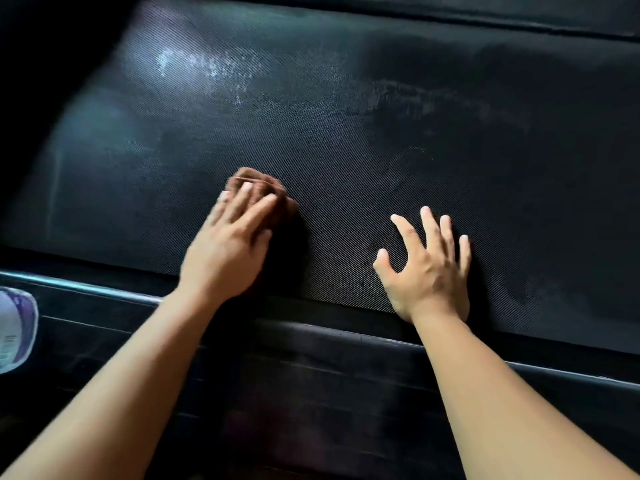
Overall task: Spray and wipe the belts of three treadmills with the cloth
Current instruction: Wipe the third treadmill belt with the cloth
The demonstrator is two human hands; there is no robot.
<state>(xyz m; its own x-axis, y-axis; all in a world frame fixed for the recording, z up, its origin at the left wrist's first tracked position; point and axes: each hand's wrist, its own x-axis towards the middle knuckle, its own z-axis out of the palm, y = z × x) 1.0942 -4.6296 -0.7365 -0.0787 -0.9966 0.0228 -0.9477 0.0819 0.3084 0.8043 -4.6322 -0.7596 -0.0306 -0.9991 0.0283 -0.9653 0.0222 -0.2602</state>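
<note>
A black textured treadmill belt [346,133] fills most of the head view, with pale wet streaks near its upper left. My left hand [232,244] presses a bunched brown cloth [263,188] flat against the belt near its front edge, fingers straight over the cloth. My right hand [429,268] lies spread on the bare belt to the right, fingers splayed and holding nothing. A white and purple spray bottle [15,329] shows partly at the left edge, on the treadmill's side rail.
The treadmill's dark side rail [311,375] runs across the foreground below the belt, with a shiny trim strip along its top. Another dark rail [450,15] borders the belt's far side. The far left corner is in deep shadow.
</note>
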